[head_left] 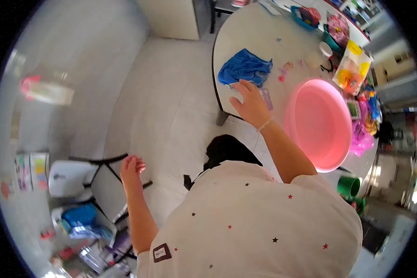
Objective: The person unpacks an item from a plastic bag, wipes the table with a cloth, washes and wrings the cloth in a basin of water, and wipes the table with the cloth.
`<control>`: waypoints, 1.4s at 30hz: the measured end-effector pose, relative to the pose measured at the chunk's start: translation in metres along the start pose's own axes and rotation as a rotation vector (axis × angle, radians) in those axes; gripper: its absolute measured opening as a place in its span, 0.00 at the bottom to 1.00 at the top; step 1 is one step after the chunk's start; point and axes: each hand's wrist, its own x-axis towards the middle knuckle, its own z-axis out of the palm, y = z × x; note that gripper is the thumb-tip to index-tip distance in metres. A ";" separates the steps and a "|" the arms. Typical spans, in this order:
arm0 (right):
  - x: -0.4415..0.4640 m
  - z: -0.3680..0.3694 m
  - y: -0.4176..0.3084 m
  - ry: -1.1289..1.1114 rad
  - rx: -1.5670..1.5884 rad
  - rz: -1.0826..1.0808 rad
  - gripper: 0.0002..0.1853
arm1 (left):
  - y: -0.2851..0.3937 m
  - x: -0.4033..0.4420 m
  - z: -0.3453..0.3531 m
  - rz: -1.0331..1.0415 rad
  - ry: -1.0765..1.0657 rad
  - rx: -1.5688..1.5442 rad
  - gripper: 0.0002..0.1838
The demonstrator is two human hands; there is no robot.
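A crumpled blue cloth (245,67) lies near the left edge of the round table (245,32). My right hand (251,103) is over the table just below the cloth, its fingers apart and the fingertips at the cloth's lower edge; whether they touch it I cannot tell. Beside that hand lies a small purple card (266,98). To its right stands a large pink basin (322,125), with nothing visible inside. My left hand (132,167) hangs away from the table at the lower left, fingers curled in, and what it holds, if anything, is hidden.
Bowls with cloth bundles (306,17), a white and yellow bag (353,68) and a pink plastic bag (362,137) sit along the table's far right side. A green bucket (348,186) is beyond the basin. At the lower left are a chair (72,179) and blue bags (81,215).
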 end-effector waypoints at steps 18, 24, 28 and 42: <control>0.267 0.128 0.140 0.002 -0.479 0.798 0.37 | 0.169 0.394 0.202 -0.238 -0.607 0.407 0.09; 0.277 0.131 0.135 0.047 -0.561 0.847 0.31 | 0.191 0.466 0.328 -0.275 -0.961 0.559 0.09; 0.278 0.137 0.108 0.015 -0.482 1.046 0.28 | 0.204 0.533 0.430 -0.215 -1.274 0.758 0.09; 0.213 0.080 0.107 0.840 -0.483 1.747 0.31 | 0.217 0.487 0.647 -0.049 -1.872 0.856 0.10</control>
